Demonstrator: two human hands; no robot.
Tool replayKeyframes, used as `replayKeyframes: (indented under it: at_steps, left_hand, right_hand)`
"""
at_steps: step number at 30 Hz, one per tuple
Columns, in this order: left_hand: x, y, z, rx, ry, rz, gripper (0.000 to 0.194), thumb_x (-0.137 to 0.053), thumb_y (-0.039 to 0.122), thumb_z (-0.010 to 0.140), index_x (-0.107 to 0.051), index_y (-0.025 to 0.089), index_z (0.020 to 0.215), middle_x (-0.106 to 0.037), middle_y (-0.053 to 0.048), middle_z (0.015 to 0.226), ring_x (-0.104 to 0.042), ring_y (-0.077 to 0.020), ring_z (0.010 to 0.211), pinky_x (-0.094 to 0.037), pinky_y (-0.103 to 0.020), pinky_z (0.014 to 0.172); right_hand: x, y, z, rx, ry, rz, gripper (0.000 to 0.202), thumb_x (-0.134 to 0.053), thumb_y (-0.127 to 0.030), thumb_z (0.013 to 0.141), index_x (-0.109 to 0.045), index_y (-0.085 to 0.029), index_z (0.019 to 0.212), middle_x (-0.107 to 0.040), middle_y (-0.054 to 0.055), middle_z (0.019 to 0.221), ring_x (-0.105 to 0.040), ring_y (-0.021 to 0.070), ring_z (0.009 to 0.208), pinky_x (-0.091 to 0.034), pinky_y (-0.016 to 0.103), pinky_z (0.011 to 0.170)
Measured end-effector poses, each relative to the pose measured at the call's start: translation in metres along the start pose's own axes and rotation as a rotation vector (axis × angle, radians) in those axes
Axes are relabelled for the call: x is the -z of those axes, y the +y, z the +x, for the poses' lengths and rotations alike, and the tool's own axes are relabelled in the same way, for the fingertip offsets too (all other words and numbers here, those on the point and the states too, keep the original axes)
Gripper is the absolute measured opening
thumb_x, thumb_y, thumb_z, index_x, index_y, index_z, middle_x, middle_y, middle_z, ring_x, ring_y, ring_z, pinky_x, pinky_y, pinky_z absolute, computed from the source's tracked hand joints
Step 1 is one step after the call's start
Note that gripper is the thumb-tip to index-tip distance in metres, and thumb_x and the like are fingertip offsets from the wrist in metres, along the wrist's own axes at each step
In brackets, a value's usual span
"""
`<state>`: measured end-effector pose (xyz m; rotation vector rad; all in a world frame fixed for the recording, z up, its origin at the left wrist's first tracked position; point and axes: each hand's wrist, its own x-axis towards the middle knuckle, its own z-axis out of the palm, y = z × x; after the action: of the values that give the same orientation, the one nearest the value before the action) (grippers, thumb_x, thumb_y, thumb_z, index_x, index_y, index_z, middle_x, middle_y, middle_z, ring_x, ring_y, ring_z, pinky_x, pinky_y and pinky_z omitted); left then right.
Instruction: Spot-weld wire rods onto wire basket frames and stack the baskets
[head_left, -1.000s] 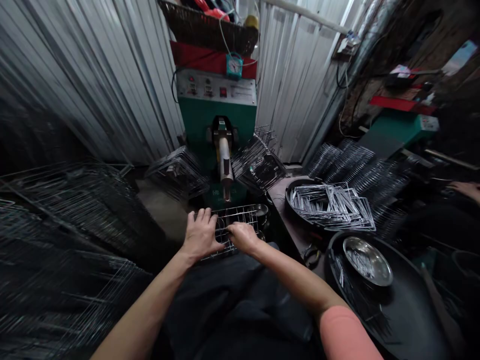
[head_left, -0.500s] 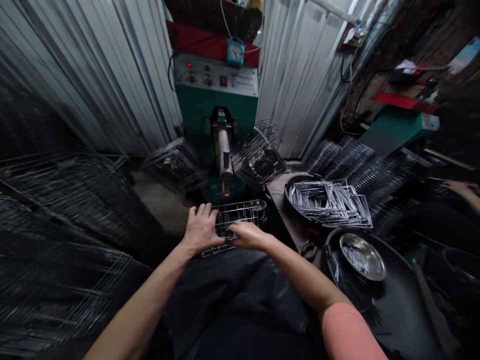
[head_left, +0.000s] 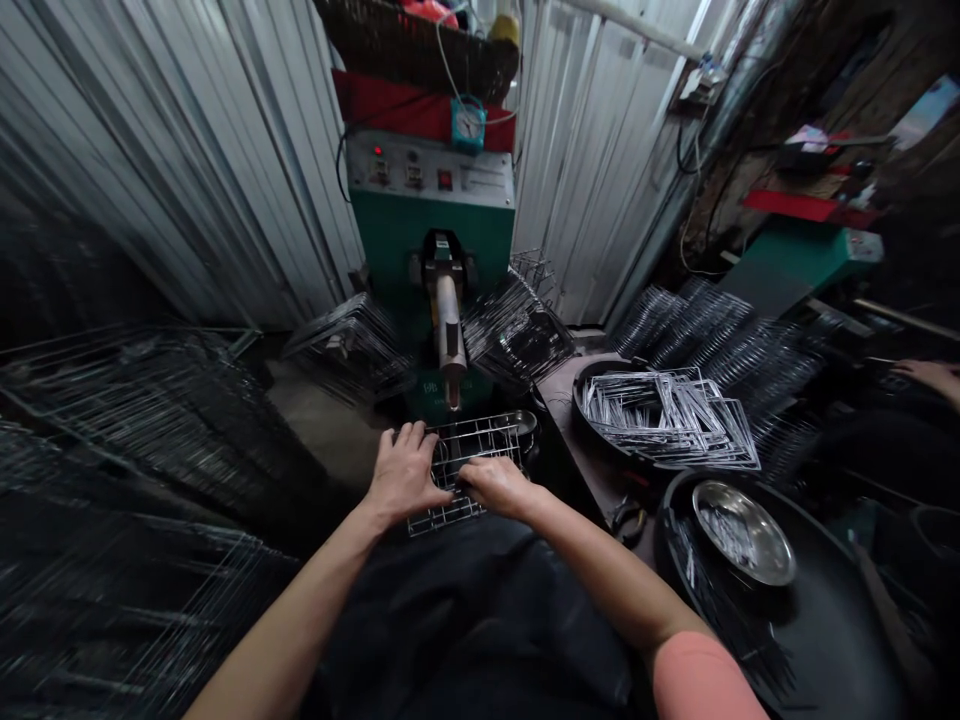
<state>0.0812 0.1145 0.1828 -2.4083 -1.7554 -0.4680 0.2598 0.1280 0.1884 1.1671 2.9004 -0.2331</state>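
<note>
A small welded wire rack [head_left: 480, 436] lies across the green machine's lower arm, below its upright electrode [head_left: 453, 385]. My left hand [head_left: 403, 478] grips the rack's left side, fingers over the far wires and thumb stretched toward the middle. On the right part of the rack rests my right hand [head_left: 496, 486], its fingers curled in and pinched together. What the right fingertips hold, if anything, is hidden. Just beyond the rack's right end is a small metal dish [head_left: 517, 424].
The green spot-welding machine [head_left: 427, 220] stands ahead, with wire frames stacked on both sides. At right are a black pan of wire frames [head_left: 675, 415], a steel bowl of short wires [head_left: 742, 530] and pliers [head_left: 628, 520]. Wire racks [head_left: 165, 400] pile up at left. Another person's hand [head_left: 930, 376] shows far right.
The view has tilted up slightly, so everything sits a little lower. Both hands stay on the wire rack with nearly the same grip.
</note>
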Motion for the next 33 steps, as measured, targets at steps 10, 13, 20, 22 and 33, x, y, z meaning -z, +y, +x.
replayKeyframes:
  at_steps: [10, 13, 20, 22, 33]
  left_hand:
    - [-0.009, -0.009, 0.014, -0.026, 0.039, -0.005, 0.075, -0.071, 0.05, 0.048, -0.056, 0.01, 0.11, -0.051, -0.023, 0.122, -0.044, -0.0377, 0.115, -0.031, -0.051, 0.098]
    - [-0.008, -0.011, 0.016, -0.028, 0.035, 0.0, 0.074, -0.07, 0.05, 0.048, -0.057, 0.01, 0.109, -0.051, -0.023, 0.122, -0.044, -0.037, 0.114, -0.032, -0.05, 0.097]
    - [-0.009, -0.017, 0.024, -0.018, 0.05, -0.014, 0.073, -0.07, 0.05, 0.049, -0.056, 0.011, 0.11, -0.051, -0.022, 0.122, -0.044, -0.0365, 0.114, -0.032, -0.05, 0.098]
    - [-0.009, -0.019, 0.026, -0.016, 0.06, -0.028, 0.072, -0.069, 0.049, 0.049, -0.056, 0.012, 0.109, -0.051, -0.022, 0.122, -0.045, -0.0367, 0.114, -0.033, -0.05, 0.097]
    - [-0.008, -0.026, 0.034, -0.05, 0.039, -0.018, 0.07, -0.067, 0.049, 0.051, -0.056, 0.01, 0.108, -0.051, -0.023, 0.121, -0.045, -0.0364, 0.112, -0.034, -0.049, 0.095]
  right_hand:
    - [-0.001, 0.008, 0.008, -0.033, 0.029, -0.041, 0.018, -0.051, -0.025, 0.086, -0.062, -0.022, 0.099, -0.065, 0.004, 0.096, -0.062, 0.0183, 0.083, -0.044, 0.026, 0.065]
    - [0.0, 0.008, 0.011, -0.034, 0.025, -0.033, 0.018, -0.05, -0.027, 0.087, -0.062, -0.022, 0.099, -0.065, 0.005, 0.096, -0.062, 0.0179, 0.083, -0.044, 0.026, 0.066]
    - [0.01, 0.008, 0.019, -0.043, 0.016, -0.02, 0.018, -0.049, -0.024, 0.087, -0.062, -0.021, 0.099, -0.065, 0.005, 0.096, -0.062, 0.0178, 0.084, -0.043, 0.026, 0.066]
    - [0.012, 0.009, 0.021, -0.037, 0.016, -0.014, 0.018, -0.05, -0.025, 0.087, -0.062, -0.021, 0.099, -0.065, 0.004, 0.096, -0.062, 0.0175, 0.084, -0.043, 0.025, 0.066]
    - [0.018, 0.014, 0.026, -0.001, 0.005, -0.002, 0.018, -0.05, -0.025, 0.088, -0.061, -0.021, 0.102, -0.064, 0.004, 0.099, -0.061, 0.0174, 0.084, -0.043, 0.025, 0.066]
